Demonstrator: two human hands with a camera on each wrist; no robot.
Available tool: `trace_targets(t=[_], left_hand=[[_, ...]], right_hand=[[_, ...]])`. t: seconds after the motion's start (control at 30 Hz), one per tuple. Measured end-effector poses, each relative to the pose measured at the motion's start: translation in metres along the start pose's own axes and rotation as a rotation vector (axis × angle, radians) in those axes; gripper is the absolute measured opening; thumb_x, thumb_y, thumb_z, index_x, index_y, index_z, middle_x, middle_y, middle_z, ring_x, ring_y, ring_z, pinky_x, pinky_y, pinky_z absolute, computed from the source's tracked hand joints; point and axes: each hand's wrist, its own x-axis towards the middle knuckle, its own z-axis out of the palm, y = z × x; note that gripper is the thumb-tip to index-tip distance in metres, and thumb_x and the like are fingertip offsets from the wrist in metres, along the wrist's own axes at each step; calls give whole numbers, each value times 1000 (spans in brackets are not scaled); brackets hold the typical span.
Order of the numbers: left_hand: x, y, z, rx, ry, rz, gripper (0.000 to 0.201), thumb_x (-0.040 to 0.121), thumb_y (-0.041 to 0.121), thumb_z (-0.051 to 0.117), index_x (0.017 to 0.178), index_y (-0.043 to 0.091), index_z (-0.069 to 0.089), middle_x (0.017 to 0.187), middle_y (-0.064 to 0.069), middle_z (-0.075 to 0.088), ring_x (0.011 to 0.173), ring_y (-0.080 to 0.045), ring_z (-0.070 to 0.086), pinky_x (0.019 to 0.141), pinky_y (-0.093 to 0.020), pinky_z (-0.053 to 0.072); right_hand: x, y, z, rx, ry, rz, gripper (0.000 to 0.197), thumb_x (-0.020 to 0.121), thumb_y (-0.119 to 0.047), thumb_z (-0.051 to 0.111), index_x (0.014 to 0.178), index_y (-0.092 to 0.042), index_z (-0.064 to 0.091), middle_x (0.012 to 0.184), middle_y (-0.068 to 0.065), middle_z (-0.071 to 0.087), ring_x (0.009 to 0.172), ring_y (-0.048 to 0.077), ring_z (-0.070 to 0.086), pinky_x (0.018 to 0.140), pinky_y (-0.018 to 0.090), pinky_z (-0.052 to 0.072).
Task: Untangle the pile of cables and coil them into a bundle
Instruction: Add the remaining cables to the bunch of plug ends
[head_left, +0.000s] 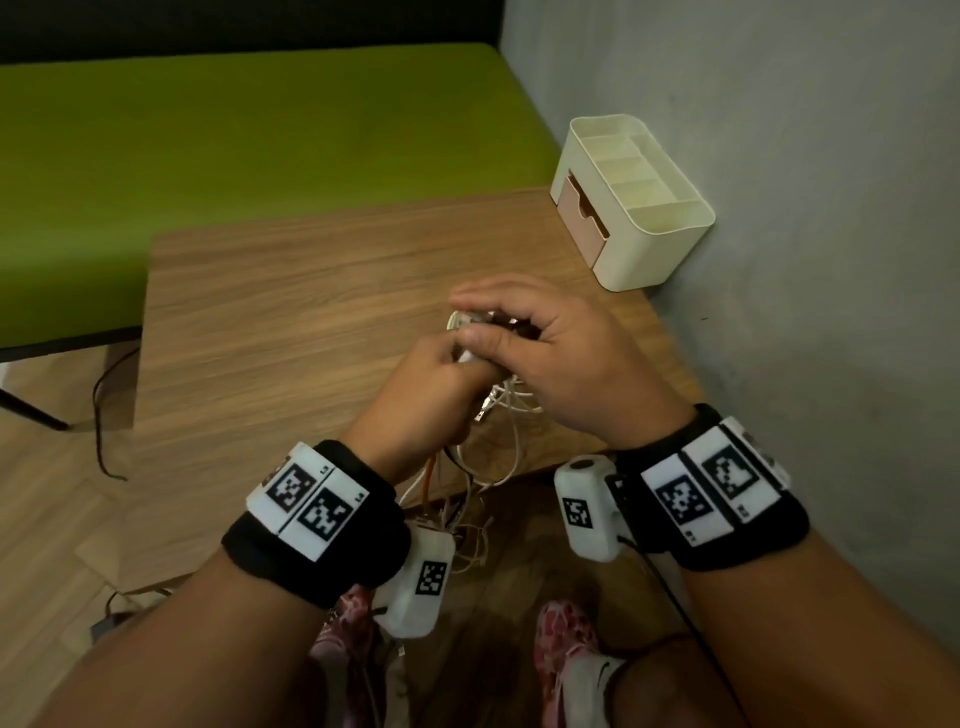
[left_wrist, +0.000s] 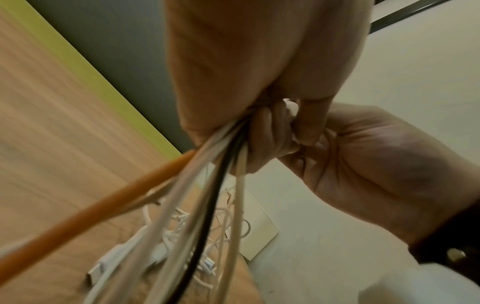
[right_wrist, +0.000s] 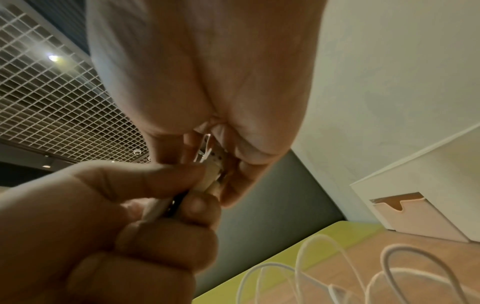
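Observation:
A bundle of cables (head_left: 498, 410), mostly white with one orange and one black, hangs from both hands over the front edge of the wooden table (head_left: 285, 312). My left hand (head_left: 441, 364) grips the gathered strands in its curled fingers; the left wrist view shows the cables (left_wrist: 207, 185) fanning out below the left hand (left_wrist: 262, 131) down to loose connectors on the table. My right hand (head_left: 519, 332) pinches a coiled part of the same bundle just above. In the right wrist view the right hand (right_wrist: 228, 174) and the left hand (right_wrist: 155, 205) meet on the cables (right_wrist: 210, 170).
A cream desk organizer (head_left: 634, 197) with a pink drawer stands at the table's back right corner against the grey wall. A green surface (head_left: 260, 156) lies behind the table. White cable loops (right_wrist: 389, 267) rest on the tabletop. A thin black cord (head_left: 104, 415) trails on the floor at left.

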Motion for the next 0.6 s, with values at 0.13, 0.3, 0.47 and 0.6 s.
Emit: trace_targets(t=[0.13,0.3,0.47,0.6], left_hand=[[4,0,-11,-282,-172,-61,8,80,16,51,73,18,48,59,2,27,51,-12,19,50,-30,12],[13,-14,-26,-192,-167,-15,21,94,33,51,86,13,47,62,3,38,52,-11,37,53,-28,35],[21,-21,-42,-48,-32,-40,34,97,39,45,71,19,54,56,7,46,50,-15,50,65,-41,48],[26,-23,-46,-71,38,-41,33,102,33,42,76,14,40,56,6,40,47,-13,42,59,-37,49]], right_hand=[[4,2,-1,55,48,-50,27,94,-16,65,120,-14,70,121,-4,68,118,2,59,103,23,45],[3,14,-3,136,78,29,28,95,-22,64,123,-23,66,118,-10,67,109,5,63,93,27,53],[3,37,-10,-109,-146,262,22,87,-31,73,107,-39,67,98,-17,66,81,0,60,68,15,47],[1,48,-11,-86,-221,360,32,86,-26,74,110,-43,64,108,-16,67,90,-11,61,77,15,52]])
